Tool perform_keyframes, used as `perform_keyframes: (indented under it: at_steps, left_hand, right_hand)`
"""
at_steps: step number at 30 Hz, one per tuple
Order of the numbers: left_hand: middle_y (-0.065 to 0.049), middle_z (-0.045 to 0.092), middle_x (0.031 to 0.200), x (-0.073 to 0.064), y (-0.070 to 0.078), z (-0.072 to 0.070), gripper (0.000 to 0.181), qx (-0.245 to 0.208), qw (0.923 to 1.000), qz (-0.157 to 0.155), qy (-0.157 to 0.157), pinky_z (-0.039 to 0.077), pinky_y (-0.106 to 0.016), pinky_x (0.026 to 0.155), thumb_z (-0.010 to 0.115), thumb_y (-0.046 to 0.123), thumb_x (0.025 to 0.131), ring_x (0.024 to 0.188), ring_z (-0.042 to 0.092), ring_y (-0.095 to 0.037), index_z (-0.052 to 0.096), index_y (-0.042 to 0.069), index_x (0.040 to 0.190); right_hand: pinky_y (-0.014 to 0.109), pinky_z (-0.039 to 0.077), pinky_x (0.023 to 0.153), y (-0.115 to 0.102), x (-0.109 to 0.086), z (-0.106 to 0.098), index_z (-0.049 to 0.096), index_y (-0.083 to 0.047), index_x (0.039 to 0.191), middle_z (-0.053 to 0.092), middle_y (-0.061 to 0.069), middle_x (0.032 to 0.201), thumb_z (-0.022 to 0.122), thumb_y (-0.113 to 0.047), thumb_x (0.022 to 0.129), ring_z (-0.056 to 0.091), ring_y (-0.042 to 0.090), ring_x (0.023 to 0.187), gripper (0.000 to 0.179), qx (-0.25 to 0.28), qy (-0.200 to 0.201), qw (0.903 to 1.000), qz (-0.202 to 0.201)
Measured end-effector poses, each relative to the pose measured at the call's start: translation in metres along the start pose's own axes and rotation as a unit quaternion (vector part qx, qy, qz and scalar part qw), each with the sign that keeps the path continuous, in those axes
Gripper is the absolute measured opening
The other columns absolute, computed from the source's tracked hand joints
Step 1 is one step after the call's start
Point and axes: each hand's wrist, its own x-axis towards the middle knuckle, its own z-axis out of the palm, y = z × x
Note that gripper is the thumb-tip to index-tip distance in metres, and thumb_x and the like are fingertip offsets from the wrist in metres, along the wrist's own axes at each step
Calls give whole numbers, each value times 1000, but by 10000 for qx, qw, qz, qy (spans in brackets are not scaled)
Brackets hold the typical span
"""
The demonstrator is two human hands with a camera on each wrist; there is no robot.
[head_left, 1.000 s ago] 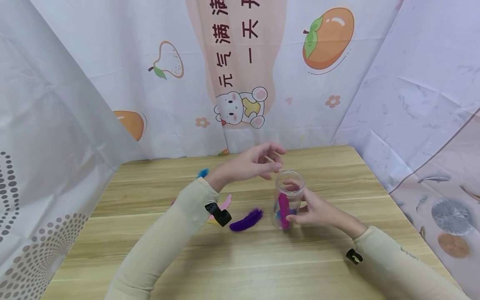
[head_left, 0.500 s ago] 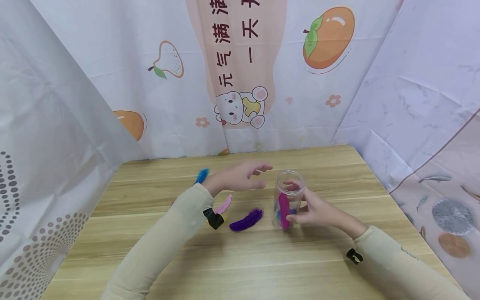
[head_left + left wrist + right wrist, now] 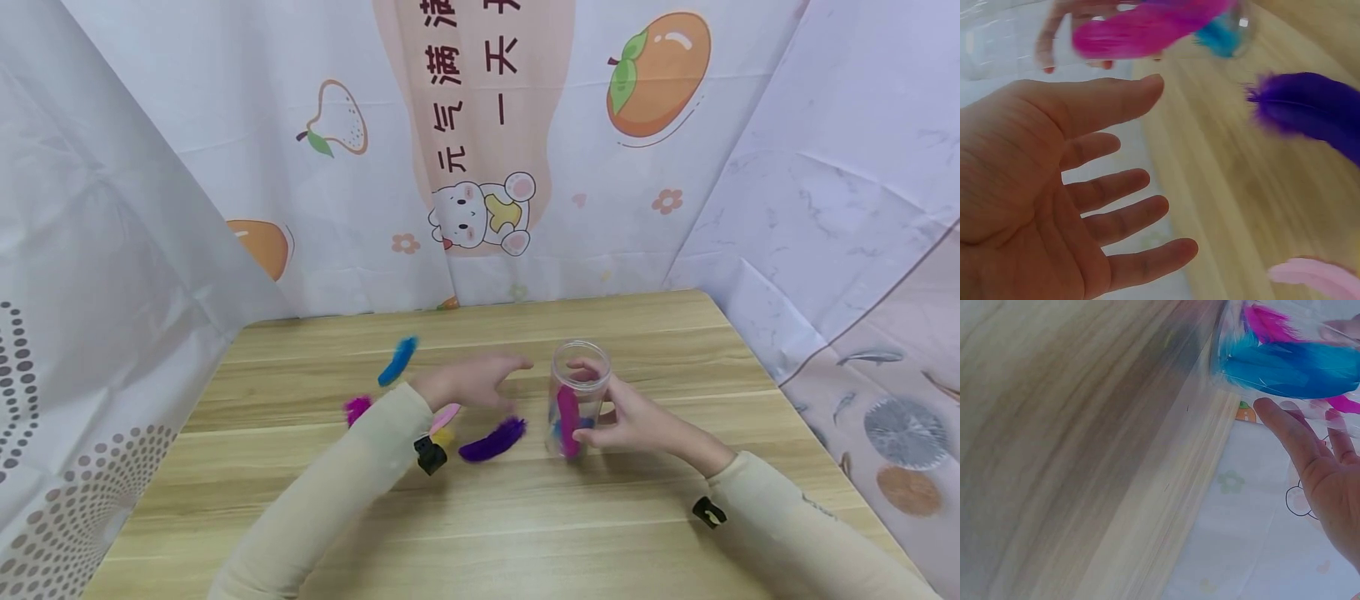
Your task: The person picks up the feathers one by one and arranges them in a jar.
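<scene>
My right hand grips a clear plastic jar standing on the table, thumb in front and fingers behind. Inside lie a magenta feather and a blue feather. To the left of the jar, my left hand hovers with fingers spread, holding nothing, its palm showing in the left wrist view. Just below its fingertips in the head view lies a purple feather. A pale pink feather sits partly covered by the left wrist, beside a yellow feather.
Behind the left forearm lies another blue feather. A second magenta feather pokes out past the left sleeve. The wooden table ends at a printed cloth hanging behind it.
My left hand has moved from near the jar's rim leftward and down toward the purple feather, uncovering the blue and magenta feathers at the left. The right hand and jar stay put.
</scene>
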Motion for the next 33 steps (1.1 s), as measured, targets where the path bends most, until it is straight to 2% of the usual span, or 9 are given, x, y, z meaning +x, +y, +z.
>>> perform_keyframes:
  at_steps: [6, 14, 20, 26, 33]
  left_hand:
    - [-12, 39, 157, 2, -6, 20, 81, -12, 9983, -552, -175, 38, -44, 115, 80, 20, 89, 142, 41, -29, 37, 11, 156]
    - [-13, 45, 151, 2, -10, 35, 86, 66, 9971, -710, -264, 44, -41, 109, 84, 22, 85, 132, 51, -28, 37, 11, 156]
    - [-11, 45, 152, 5, -13, 40, 82, 38, 9978, -605, -265, 42, -41, 111, 86, 25, 84, 137, 46, -27, 43, 12, 153]
    - [-6, 48, 150, 8, -15, 48, 76, 406, 9975, -521, -235, 42, -43, 111, 87, 34, 82, 138, 45, -25, 52, 17, 147]
    - [-4, 47, 150, 10, -19, 54, 60, 501, 9980, -352, -155, 43, -50, 108, 86, 30, 83, 140, 41, -28, 62, 23, 137]
  right_hand:
    - [43, 61, 78, 0, 0, 1, 28, -7, 152, 45, 19, 145, 85, -4, 81, 58, 42, 118, 90, -30, -14, 10000, 43]
    - [42, 61, 78, 0, 0, 1, 28, -5, 151, 44, 19, 145, 84, -3, 81, 59, 42, 117, 90, -107, -15, 9999, 37]
    - [41, 61, 79, 1, 0, 0, 28, -7, 152, 44, 19, 145, 84, -5, 82, 58, 42, 118, 89, -91, -19, 10000, 32]
    - [42, 61, 79, 0, 0, 0, 28, -8, 152, 44, 18, 145, 85, -6, 82, 57, 42, 119, 90, -37, -6, 10000, 23]
    - [43, 61, 80, -1, 0, 0, 29, -11, 152, 44, 19, 145, 85, -7, 82, 56, 43, 120, 90, -9, -4, 10000, 81]
